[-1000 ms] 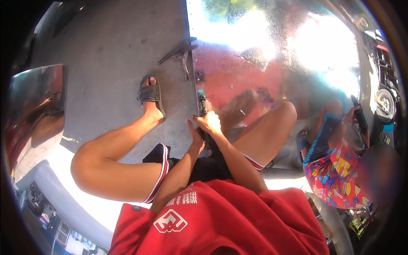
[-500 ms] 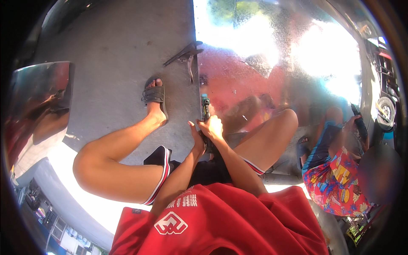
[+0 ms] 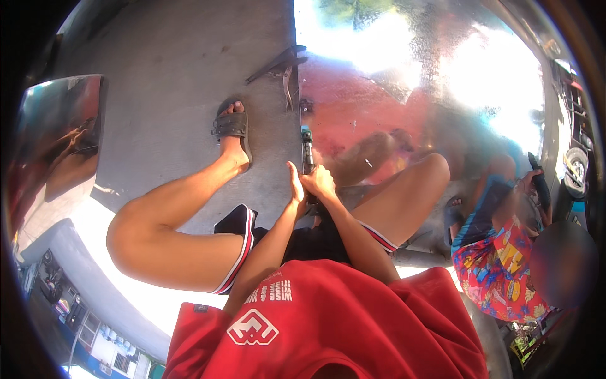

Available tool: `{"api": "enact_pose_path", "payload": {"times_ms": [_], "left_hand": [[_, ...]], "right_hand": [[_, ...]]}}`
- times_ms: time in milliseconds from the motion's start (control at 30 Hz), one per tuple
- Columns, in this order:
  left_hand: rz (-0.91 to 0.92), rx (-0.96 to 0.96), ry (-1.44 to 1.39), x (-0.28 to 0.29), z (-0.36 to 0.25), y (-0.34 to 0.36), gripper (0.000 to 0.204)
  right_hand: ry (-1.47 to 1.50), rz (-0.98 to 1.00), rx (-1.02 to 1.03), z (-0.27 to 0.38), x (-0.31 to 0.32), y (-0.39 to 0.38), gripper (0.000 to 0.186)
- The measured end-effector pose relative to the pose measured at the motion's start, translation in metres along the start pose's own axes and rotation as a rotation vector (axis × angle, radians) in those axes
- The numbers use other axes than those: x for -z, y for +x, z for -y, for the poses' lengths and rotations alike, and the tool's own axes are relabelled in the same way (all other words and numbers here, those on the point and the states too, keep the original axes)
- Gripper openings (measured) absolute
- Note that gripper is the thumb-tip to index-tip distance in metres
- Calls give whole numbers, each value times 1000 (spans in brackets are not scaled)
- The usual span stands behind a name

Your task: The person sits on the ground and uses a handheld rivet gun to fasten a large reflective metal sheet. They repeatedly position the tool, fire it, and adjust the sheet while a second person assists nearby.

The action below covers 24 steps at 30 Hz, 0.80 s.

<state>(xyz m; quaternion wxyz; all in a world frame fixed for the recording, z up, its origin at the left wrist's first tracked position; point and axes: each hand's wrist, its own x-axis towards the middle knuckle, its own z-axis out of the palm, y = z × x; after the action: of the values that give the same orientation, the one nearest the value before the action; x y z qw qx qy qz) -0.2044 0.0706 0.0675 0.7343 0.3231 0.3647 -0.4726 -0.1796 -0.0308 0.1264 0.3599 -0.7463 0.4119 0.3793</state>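
A long dark hand tool with a teal end (image 3: 307,146) is between my hands, pointing away from me along the left edge of a shiny metal sheet (image 3: 353,107). My right hand (image 3: 320,182) wraps round its body. My left hand (image 3: 297,184) presses against its left side with one digit sticking up, and its other fingers are partly hidden. The tool's near end is hidden by my hands. Farther off, a dark two-legged hand tool (image 3: 274,68) lies by the sheet's edge, its kind unclear.
My sandalled foot (image 3: 232,123) is on the grey floor (image 3: 164,82) left of the sheet. At right a person (image 3: 499,265) in a patterned shirt crouches by the sheet, holding a dark object (image 3: 540,183). A reflective panel (image 3: 60,139) stands at far left, a wheel (image 3: 576,165) at far right.
The whole view has shifted slightly, so the sheet and floor sit higher in it. My left hand has straightened beside the tool. Both hands stay at the tool.
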Motion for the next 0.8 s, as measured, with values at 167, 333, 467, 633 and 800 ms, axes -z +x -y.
{"api": "enact_pose_path", "payload": {"times_ms": [167,333,467,633,800], "left_hand": [[-50,16,-49,3,3,16,94],[-88,38,527,-31,-11,-2,103],[-142,211,513,-32,-30,3,97],[-57,207,665,-15,-30,19,77],[-161,164,796,-26,-23,21,68]], "right_hand": [[144,44,111,-21,-12,14,67],[140,-62,337,-44,48,14,84],[414,-200,470,-52,123,4,64],[335,-393,393,-62,180,-29,55],[112,-641,514,-126,189,-115,46]]}}
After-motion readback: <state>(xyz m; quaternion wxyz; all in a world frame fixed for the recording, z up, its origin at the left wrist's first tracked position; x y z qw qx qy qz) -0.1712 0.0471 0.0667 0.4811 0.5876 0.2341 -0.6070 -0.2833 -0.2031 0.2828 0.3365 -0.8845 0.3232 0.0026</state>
